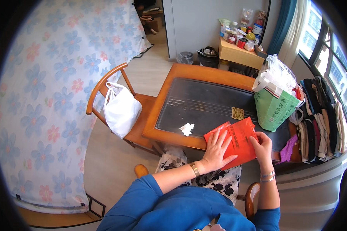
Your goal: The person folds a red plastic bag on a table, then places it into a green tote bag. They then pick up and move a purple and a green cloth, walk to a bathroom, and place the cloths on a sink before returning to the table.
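A red plastic bag (239,144) with dark printing lies partly over the front edge of the wooden table (176,141). My left hand (218,150) rests flat on the bag with its fingers spread. At the bag's right edge, my right hand (261,146) pinches the plastic between thumb and fingers. A crumpled white tissue (187,129) is on the dark tabletop to the left, and a gold patterned square (237,113) shows just beyond the bag. A purple cloth (289,148) hangs over the table edge at the right.
A green and white shopping bag (273,104) stands on the table's right side. A white plastic bag (123,111) sits on the wooden chair (144,106) at the left. Folded clothes (321,124) are stacked by the window. Behind the table, jars and packets crowd a small cabinet (240,55).
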Demonstrator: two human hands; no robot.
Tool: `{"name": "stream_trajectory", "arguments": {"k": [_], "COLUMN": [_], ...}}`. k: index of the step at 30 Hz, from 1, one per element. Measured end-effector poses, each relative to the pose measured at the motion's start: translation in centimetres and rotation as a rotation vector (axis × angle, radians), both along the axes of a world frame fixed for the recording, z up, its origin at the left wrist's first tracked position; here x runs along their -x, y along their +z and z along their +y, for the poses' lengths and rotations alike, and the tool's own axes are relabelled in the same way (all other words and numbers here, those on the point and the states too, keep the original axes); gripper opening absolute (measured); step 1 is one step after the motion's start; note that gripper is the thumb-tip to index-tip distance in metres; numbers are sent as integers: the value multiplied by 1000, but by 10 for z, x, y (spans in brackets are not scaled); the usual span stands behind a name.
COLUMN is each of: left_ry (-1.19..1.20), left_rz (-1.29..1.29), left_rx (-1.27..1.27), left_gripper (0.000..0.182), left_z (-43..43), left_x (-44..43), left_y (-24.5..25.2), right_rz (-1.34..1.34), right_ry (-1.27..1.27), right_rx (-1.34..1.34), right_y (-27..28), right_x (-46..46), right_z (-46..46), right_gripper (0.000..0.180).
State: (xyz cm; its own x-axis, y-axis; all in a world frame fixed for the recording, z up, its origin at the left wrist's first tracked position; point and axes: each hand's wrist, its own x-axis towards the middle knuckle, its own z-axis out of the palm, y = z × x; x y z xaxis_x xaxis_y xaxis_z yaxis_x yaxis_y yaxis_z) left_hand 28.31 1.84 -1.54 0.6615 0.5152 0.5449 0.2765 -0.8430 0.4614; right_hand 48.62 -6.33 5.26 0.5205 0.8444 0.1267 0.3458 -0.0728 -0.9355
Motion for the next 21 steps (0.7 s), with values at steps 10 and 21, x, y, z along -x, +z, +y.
{"name": "stream_trajectory", "arguments": {"k": [10, 21], "left_ry": [-297, -410], "left_rz": [-693, -558], "left_rx": [1147, 1293], "left_gripper": [58, 39], "left_z": [-32, -7], "left_x": [22, 82], "left_y": [66, 79], "right_rz": [-343, -499], "right_ry": [365, 502], "right_rx": [-284, -291], "right_y": [34, 56], "right_x": [122, 74], "right_z": [-17, 27], "right_gripper": [39, 80]}}
